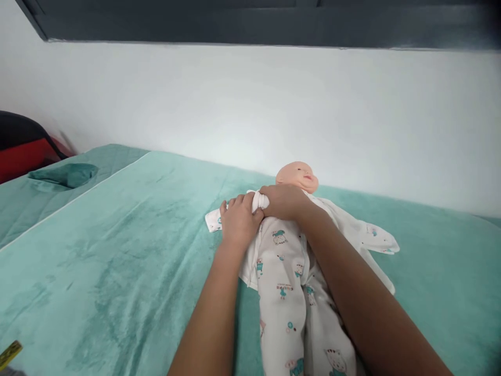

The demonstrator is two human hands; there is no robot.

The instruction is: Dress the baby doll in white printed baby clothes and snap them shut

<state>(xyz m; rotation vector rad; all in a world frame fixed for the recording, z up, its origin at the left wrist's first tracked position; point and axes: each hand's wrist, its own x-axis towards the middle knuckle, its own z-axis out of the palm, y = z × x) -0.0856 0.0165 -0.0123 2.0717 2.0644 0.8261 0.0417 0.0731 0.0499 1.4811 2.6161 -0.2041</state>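
Note:
A baby doll lies on its back on a teal blanket, dressed in a white printed sleepsuit. My left hand rests on the suit's left sleeve near the doll's shoulder, fingers curled over the cloth. My right hand is closed on bunched white sleeve fabric just below the doll's chin. The sleeve's cuff end lies flat on the blanket beside my left hand. The suit's other sleeve lies spread out to the right.
A folded teal cloth lies at the far left on a second teal sheet. A red and black object stands behind it. A white wall runs along the back. A yellow strip shows at the bottom left corner.

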